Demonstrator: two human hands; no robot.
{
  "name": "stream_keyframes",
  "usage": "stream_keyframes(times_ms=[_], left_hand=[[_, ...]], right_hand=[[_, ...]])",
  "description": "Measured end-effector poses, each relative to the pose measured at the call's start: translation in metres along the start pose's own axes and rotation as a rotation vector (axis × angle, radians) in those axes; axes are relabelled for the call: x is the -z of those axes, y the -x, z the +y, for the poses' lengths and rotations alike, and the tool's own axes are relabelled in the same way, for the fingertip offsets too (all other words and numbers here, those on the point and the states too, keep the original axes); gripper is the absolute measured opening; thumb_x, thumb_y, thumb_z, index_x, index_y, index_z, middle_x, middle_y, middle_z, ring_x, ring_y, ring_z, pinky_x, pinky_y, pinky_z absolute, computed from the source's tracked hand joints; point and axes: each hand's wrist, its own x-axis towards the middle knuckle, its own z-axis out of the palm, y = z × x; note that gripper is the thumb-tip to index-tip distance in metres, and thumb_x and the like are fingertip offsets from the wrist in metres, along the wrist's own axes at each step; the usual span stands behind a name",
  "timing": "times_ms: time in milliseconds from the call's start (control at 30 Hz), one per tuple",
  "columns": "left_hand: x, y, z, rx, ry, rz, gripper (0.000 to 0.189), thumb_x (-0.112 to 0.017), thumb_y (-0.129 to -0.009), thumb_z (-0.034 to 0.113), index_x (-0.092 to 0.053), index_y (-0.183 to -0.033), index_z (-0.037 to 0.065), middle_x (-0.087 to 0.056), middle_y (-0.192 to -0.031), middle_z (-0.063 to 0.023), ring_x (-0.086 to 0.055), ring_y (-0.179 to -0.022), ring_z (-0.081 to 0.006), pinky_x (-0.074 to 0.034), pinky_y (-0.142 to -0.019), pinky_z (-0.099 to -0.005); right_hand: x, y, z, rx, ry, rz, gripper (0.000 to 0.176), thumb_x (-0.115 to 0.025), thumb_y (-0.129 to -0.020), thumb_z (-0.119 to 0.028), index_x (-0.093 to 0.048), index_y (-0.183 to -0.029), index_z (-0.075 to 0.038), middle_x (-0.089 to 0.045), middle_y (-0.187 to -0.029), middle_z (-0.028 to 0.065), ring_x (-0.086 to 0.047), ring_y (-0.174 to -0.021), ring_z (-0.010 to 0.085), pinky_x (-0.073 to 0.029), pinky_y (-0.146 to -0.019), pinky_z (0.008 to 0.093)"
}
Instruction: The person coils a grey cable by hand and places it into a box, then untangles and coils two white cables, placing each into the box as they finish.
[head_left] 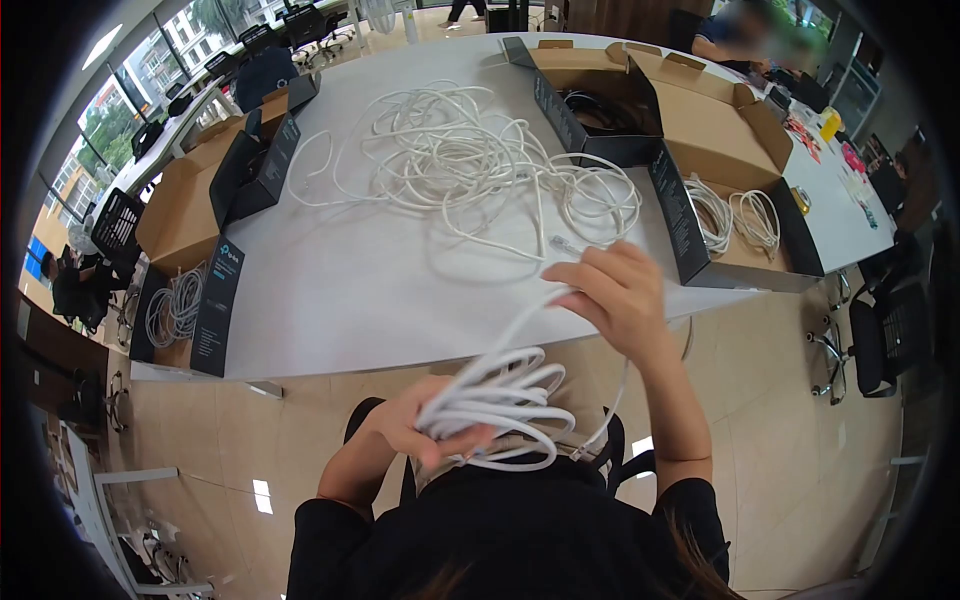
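My left hand [432,425], low in front of my body, is closed around several loops of a white network cable [525,385]. Above the table's front edge, my right hand [612,295] pinches a stretch of the same cable between thumb and fingers. From there the cable runs back down to the loops, and one end hangs near my lap with a plug on it. A clear plug [562,245] lies on the table just beyond my right fingers. Behind it spreads a large tangled pile of white cable [450,150].
On the left, an open box [222,310] holds a grey coil, with another dark box [265,175] behind. At right, one open box [690,235] holds two white coils and another [570,120] holds black cable. A person sits at the far right; chairs stand around.
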Motion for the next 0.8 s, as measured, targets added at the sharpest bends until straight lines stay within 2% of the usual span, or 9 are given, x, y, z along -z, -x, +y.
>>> stream_keyframes(times_ms=[33,167,200,300,400,500,633,667,800], left_hand=[[-0.001,0.001,-0.004,-0.079,0.097,0.076,0.053,-0.069,-0.076,0.043,-0.051,-0.099,-0.001,-0.042,-0.048,0.0078,-0.037,-0.041,-0.0032,-0.036,-0.047,-0.0233],[0.022,-0.012,0.021,-0.371,0.152,-0.147,0.039,-0.054,-0.088,0.042,-0.040,-0.104,0.009,-0.041,-0.045,0.0103,-0.042,-0.039,-0.0040,-0.040,-0.059,-0.0239],[0.022,-0.014,0.024,-0.419,0.139,-0.106,0.037,-0.052,-0.090,0.039,-0.039,-0.106,0.009,-0.042,-0.047,0.0101,-0.042,-0.041,-0.0038,-0.040,-0.062,-0.0239],[0.011,-0.020,0.031,-0.562,0.049,0.162,0.032,-0.046,-0.094,0.035,-0.037,-0.109,0.009,-0.041,-0.051,0.0099,-0.040,-0.044,-0.0034,-0.038,-0.066,-0.0233],[0.000,-0.036,0.021,-0.687,-0.206,0.677,0.035,-0.036,-0.096,0.041,-0.038,-0.111,0.009,-0.025,-0.051,0.0091,-0.026,-0.044,-0.0035,-0.031,-0.066,-0.0211],[0.007,-0.053,0.009,-0.808,-0.560,0.807,0.040,-0.036,-0.095,0.042,-0.038,-0.115,0.007,-0.027,-0.053,0.0080,-0.028,-0.047,-0.0028,-0.033,-0.067,-0.0226],[0.016,-0.068,-0.006,-0.888,-0.717,0.923,0.054,-0.051,-0.089,0.044,-0.034,-0.116,0.001,-0.035,-0.053,0.0049,-0.036,-0.046,-0.0065,-0.038,-0.068,-0.0279],[0.020,-0.066,-0.009,-0.841,-0.767,0.917,0.062,-0.055,-0.084,0.049,-0.034,-0.117,0.000,-0.040,-0.055,0.0038,-0.041,-0.048,-0.0079,-0.040,-0.071,-0.0301],[0.027,-0.056,-0.041,-0.559,-0.657,0.618,0.068,-0.059,-0.080,0.054,-0.039,-0.114,-0.002,-0.048,-0.062,0.0007,-0.049,-0.058,-0.0082,-0.043,-0.071,-0.0279]], right_hand=[[-0.010,0.007,0.000,-0.055,-0.027,-0.011,0.025,-0.068,-0.070,-0.026,-0.062,-0.090,-0.012,-0.051,-0.062,-0.0020,-0.045,-0.048,0.0143,-0.034,-0.047,0.0264],[-0.051,0.043,-0.020,-0.254,-0.121,-0.109,0.039,-0.066,-0.076,-0.017,-0.058,-0.113,-0.013,-0.059,-0.069,-0.0002,-0.048,-0.049,0.0199,-0.038,-0.048,0.0290],[-0.058,0.049,-0.023,-0.320,-0.226,-0.077,0.040,-0.064,-0.079,-0.011,-0.055,-0.118,-0.012,-0.059,-0.071,0.0002,-0.050,-0.051,0.0143,-0.039,-0.049,0.0265],[-0.049,0.055,-0.042,-0.895,-0.911,-0.076,0.036,-0.060,-0.083,-0.007,-0.054,-0.118,-0.008,-0.060,-0.076,0.0011,-0.051,-0.055,0.0072,-0.041,-0.051,0.0218],[-0.054,0.069,-0.055,-0.851,-1.171,0.006,0.031,-0.048,-0.086,-0.004,-0.053,-0.116,-0.001,-0.062,-0.088,0.0055,-0.053,-0.069,0.0081,-0.044,-0.062,0.0208],[-0.056,0.065,-0.064,-0.568,-0.933,-0.045,0.038,-0.042,-0.073,0.008,-0.055,-0.108,0.001,-0.062,-0.095,0.0097,-0.054,-0.078,0.0152,-0.044,-0.069,0.0264],[-0.052,0.061,-0.070,-0.293,-0.500,-0.216,0.028,-0.062,-0.071,-0.002,-0.059,-0.099,-0.002,-0.058,-0.081,0.0066,-0.051,-0.070,0.0211,-0.042,-0.062,0.0290],[-0.055,0.062,-0.070,-0.267,-0.493,-0.125,0.024,-0.068,-0.071,-0.009,-0.060,-0.093,-0.003,-0.052,-0.071,0.0061,-0.050,-0.065,0.0214,-0.042,-0.058,0.0310],[-0.039,0.054,-0.071,-0.259,-0.421,-0.005,0.020,-0.073,-0.066,-0.012,-0.063,-0.082,-0.005,-0.054,-0.070,0.0029,-0.050,-0.065,0.0187,-0.041,-0.056,0.0292]])
